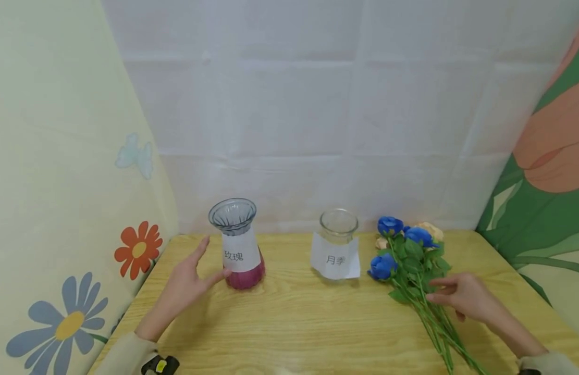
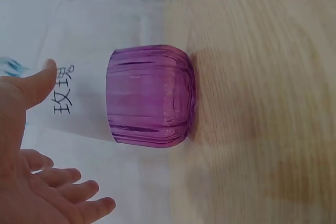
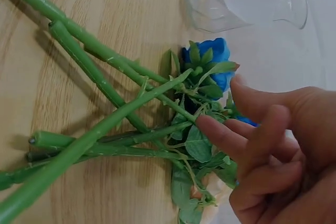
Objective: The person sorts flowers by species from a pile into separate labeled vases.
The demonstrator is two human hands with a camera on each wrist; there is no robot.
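My left hand (image 1: 186, 284) is spread beside a glass vase with a blue-grey flared rim and a purple base (image 2: 149, 95); a paper label with Chinese characters wraps its middle. The thumb is close to the label; whether it touches, I cannot tell. Toward the right lies a bunch of artificial flowers with blue heads (image 1: 382, 266), pale peach heads (image 1: 430, 230) and long green stems (image 3: 105, 129). Over the stems and leaves hovers my right hand (image 1: 465, 296), thumb and fingers apart, nothing gripped. One fingertip lies at a stem, contact uncertain.
A clear glass vase (image 1: 339, 224) with a white paper label (image 1: 335, 259) stands between the purple vase and the flowers. Behind the wooden table (image 1: 289, 328) hangs a white cloth (image 1: 280, 114). Flower-printed panels flank both sides.
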